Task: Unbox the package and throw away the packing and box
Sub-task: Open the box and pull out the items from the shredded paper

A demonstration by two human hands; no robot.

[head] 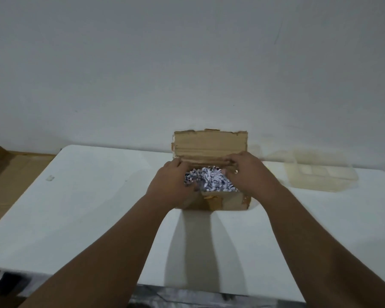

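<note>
A small brown cardboard box [222, 202] stands on the white table [87, 207], its far flap [210, 144] raised upright. Shredded white and dark paper packing [210, 182] fills the open top. My left hand [171, 185] rests over the box's left side with fingers reaching into the shreds at the far edge. My right hand [250, 174] lies over the right side, fingertips at the fold of the far flap. Whatever lies beneath the packing is hidden.
A clear plastic tray or container [320, 174] lies on the table to the right of the box, near the pale wall. Flat brown cardboard [11, 181] sits off the table's left edge. The table's near edge runs along the bottom.
</note>
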